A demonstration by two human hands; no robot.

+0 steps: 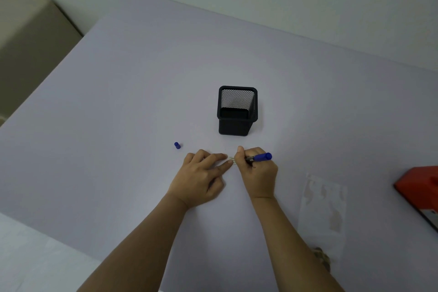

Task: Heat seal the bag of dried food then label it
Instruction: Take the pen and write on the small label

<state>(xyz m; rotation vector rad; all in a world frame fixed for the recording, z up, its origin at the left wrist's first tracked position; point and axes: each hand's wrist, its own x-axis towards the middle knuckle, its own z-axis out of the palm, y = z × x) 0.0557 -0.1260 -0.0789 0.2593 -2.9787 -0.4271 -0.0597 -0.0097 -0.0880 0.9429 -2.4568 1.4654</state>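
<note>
We are writing the label (231,159): right hand (258,171) grips the marker (262,157), flat left hand (201,179) pins it; next, stick it onto the bag (325,208).

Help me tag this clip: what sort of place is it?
Likely a desk set up for small packing work: a black mesh pen holder, a clear food bag and a red device, perhaps the sealer.

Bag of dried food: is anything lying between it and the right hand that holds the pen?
Nothing: in the head view only bare table separates the bag from the right hand gripping the blue pen.
</note>
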